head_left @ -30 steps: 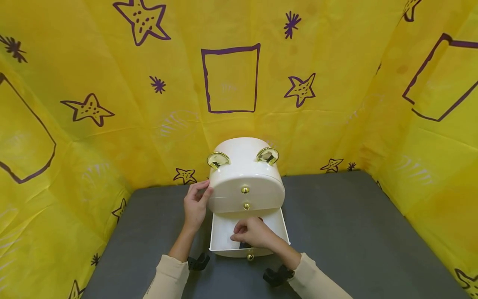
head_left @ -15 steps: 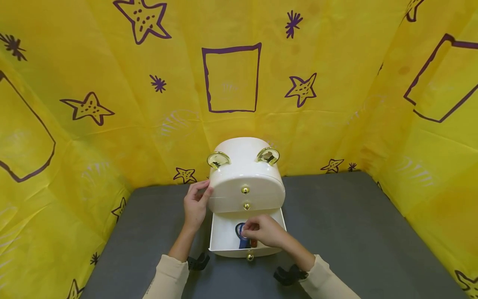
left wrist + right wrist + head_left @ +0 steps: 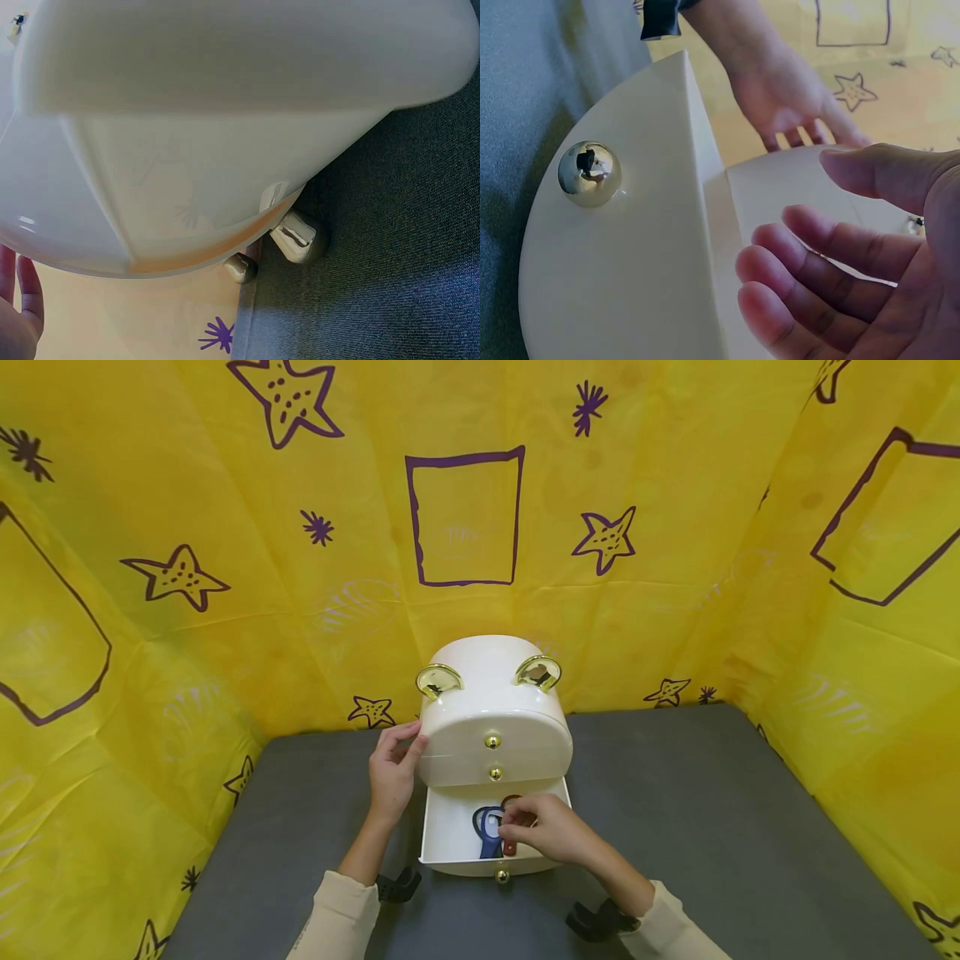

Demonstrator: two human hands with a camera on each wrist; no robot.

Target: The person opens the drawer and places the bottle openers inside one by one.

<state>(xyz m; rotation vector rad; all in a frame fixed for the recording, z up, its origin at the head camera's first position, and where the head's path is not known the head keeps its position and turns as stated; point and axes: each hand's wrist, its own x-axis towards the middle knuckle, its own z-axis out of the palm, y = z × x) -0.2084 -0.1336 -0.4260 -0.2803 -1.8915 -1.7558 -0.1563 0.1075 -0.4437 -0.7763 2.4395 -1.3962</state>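
Observation:
A white box with gold-rimmed ears stands on the table, its lower drawer pulled out. My left hand rests its fingertips on the box's left side; in the left wrist view part of that hand shows at the box's curved edge. Inside the drawer lie a blue item with looped ends and a red item, partly covered by my right hand. In the right wrist view the right hand's fingers are loosely bent, thumb apart, with nothing between them.
Gold knobs mark the drawer fronts, including the lower knob near the front. A dark grey table surrounds the box. Yellow cloth walls with purple drawings rise behind and at both sides.
My right hand has drawn back to the right within the drawer, uncovering the blue and red items beneath it. The left hand stays on the box's side.

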